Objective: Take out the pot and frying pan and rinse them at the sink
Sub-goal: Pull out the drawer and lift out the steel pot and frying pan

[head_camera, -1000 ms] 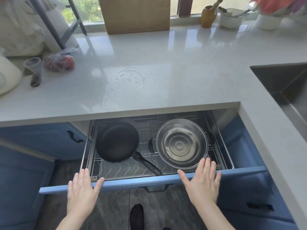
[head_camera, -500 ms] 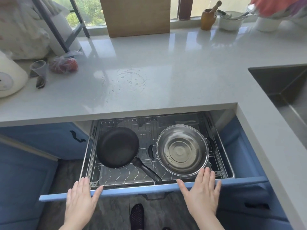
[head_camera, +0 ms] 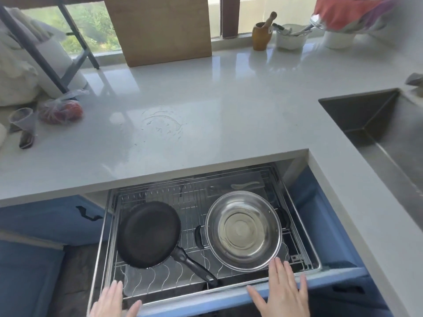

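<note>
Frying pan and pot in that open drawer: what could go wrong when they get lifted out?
The frying pan has its long handle lying across the wire rack, so it might snag on the wires. The steel pot sits partly under the countertop and could knock its edge. The sink lies off to the right, so carrying may drip.

A single wide-angle view looks from the person's head forward and steeply down, close over an open drawer (head_camera: 229, 291) below the tabletop (head_camera: 206, 106). It faces a window (head_camera: 91, 26) at the far edge, with the sink (head_camera: 370, 120) at right.
</note>
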The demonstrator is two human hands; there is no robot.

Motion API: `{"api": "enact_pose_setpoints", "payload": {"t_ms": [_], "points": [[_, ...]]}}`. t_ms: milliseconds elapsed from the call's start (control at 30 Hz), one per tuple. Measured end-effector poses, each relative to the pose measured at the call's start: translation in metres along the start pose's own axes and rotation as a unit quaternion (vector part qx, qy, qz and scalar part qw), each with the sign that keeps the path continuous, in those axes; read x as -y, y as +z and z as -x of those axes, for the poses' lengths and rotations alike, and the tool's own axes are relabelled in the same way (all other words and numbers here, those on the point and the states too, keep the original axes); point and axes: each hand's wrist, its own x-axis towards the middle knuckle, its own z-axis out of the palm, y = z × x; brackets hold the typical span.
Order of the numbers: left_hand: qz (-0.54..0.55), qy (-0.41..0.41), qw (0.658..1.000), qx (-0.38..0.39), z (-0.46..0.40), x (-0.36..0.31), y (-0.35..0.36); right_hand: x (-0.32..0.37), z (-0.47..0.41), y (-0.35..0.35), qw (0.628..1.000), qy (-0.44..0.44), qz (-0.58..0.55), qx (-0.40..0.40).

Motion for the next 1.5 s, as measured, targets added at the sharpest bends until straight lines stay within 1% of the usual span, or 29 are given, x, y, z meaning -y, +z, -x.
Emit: {"api": "enact_pose_setpoints", "payload": {"t_ms": [67, 100, 133, 167, 200, 233, 267, 367, 467, 600, 700, 767, 1033, 1100, 1267, 1367, 1500], "points": [[0.002, 0.024, 0.998, 0.053, -0.021, -0.02, 0.001, -0.015, -0.016, -0.01, 1.0, 0.002, 0.021, 0.009], [-0.014, 0.042, 0.997, 0.056, -0.032, -0.036, 0.004, -0.022, -0.027, -0.018, 0.999, 0.005, 0.029, 0.024], [-0.028, 0.058, 0.997, 0.047, -0.039, -0.051, 0.005, -0.027, -0.038, -0.028, 0.999, 0.011, 0.033, 0.03], [-0.026, 0.07, 0.996, 0.039, -0.049, -0.066, 0.005, -0.032, -0.052, -0.035, 0.999, 0.006, 0.033, 0.016], [-0.017, 0.087, 0.996, 0.029, -0.063, -0.082, 0.003, -0.037, -0.067, -0.042, 0.999, 0.002, 0.026, 0.031], [-0.007, 0.1, 0.995, 0.01, -0.075, -0.098, -0.002, -0.042, -0.081, -0.048, 0.998, 0.002, 0.021, 0.067], [0.002, 0.116, 0.993, 0.011, -0.084, -0.116, -0.003, -0.046, -0.096, -0.052, 0.996, 0.002, 0.025, 0.09], [-0.014, 0.177, 0.984, 0.013, -0.109, -0.149, 0.004, -0.061, -0.133, -0.05, 0.993, -0.023, 0.045, 0.107], [-0.034, 0.204, 0.978, 0.017, -0.135, -0.165, 0.018, -0.074, -0.161, -0.038, 0.985, -0.055, 0.07, 0.145], [-0.036, 0.203, 0.978, 0.034, -0.161, -0.168, 0.04, -0.083, -0.187, -0.021, 0.974, -0.104, 0.09, 0.181], [-0.052, 0.198, 0.977, 0.05, -0.173, -0.167, 0.052, -0.087, -0.199, -0.01, 0.97, -0.127, 0.112, 0.174], [-0.05, 0.196, 0.978, 0.058, -0.178, -0.167, 0.057, -0.088, -0.206, -0.006, 0.969, -0.131, 0.119, 0.173], [0.026, 0.193, 0.978, 0.074, -0.188, -0.168, 0.067, -0.086, -0.223, 0.003, 0.966, -0.132, 0.113, 0.192], [0.037, 0.193, 0.977, 0.08, -0.191, -0.168, 0.068, -0.086, -0.224, 0.002, 0.965, -0.139, 0.105, 0.196], [0.022, 0.194, 0.976, 0.095, -0.195, -0.165, 0.064, -0.088, -0.225, 0.005, 0.966, -0.168, 0.059, 0.186], [0.016, 0.202, 0.974, 0.104, -0.199, -0.162, 0.06, -0.089, -0.224, 0.006, 0.966, -0.16, 0.031, 0.2], [0.022, 0.223, 0.969, 0.106, -0.203, -0.153, 0.05, -0.087, -0.223, 0.006, 0.963, -0.156, 0.025, 0.217]]}}
